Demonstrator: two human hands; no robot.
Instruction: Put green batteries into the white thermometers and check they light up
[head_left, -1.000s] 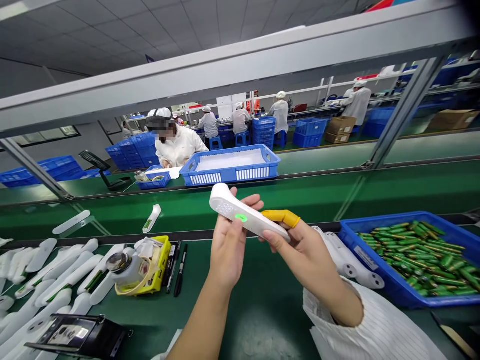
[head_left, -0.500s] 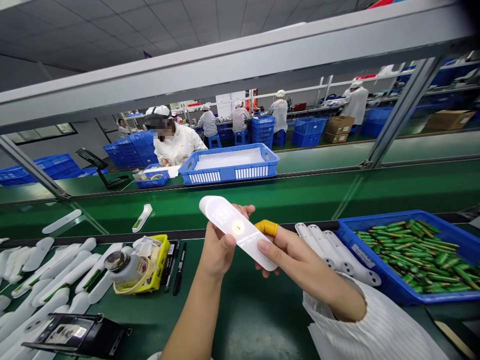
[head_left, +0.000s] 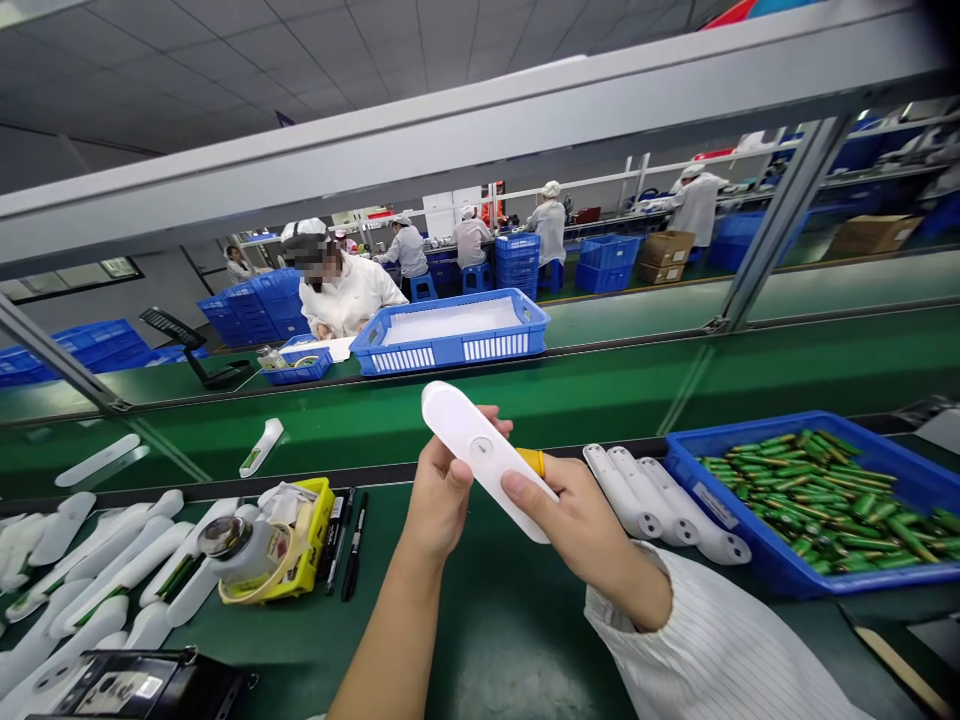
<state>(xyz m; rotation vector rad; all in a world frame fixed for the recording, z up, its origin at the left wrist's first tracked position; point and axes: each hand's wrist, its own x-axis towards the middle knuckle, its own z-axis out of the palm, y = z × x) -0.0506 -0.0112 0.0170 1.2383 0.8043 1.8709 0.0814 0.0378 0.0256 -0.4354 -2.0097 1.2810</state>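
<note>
In both hands, above the green bench, I hold a slim white device (head_left: 459, 420), which looks like a forehead thermometer. Its face with a round button is turned up, and the button is unlit. My left hand (head_left: 436, 505) grips the middle from the left, its thumb along the edge. Closed round the near end is my right hand (head_left: 581, 515), thumb on the face, with a yellow finger cot (head_left: 532, 460) on one finger. The undersides of the device and several fingertips are hidden. Several similar white devices (head_left: 626, 495) lie right of my right hand.
A blue bin (head_left: 712, 505) of green batteries (head_left: 825, 500) stands at right. Left are many white casings (head_left: 135, 560), a yellow basket (head_left: 311, 560) with a bottle (head_left: 236, 550), pens (head_left: 352, 550) and a black box (head_left: 150, 690). A co-worker (head_left: 349, 290) sits beyond a blue crate (head_left: 450, 345).
The button's glow and the lit display on the white device have gone dark. The device has shifted slightly right in view. Both hands keep hold of it.
</note>
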